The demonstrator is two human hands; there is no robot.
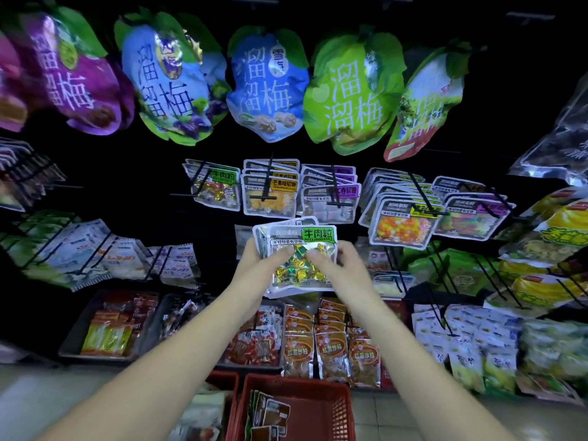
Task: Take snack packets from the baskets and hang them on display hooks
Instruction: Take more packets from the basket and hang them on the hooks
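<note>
Gripping between them, left hand [258, 261] and right hand [342, 265] hold snack packets [300, 254] upright.

Green-labelled packet [302, 254], red basket [334, 405]

We've 1 view only: wide-angle head cam, facing fwd & a bit down, close to the dark hook-hung display rack [143, 179]; red plastic mesh basket [342, 415] at btm edge. Edges bend, probably lens distortion.

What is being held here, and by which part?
A stack of candy packets: left hand grips its left edge, right hand its right edge.
</note>
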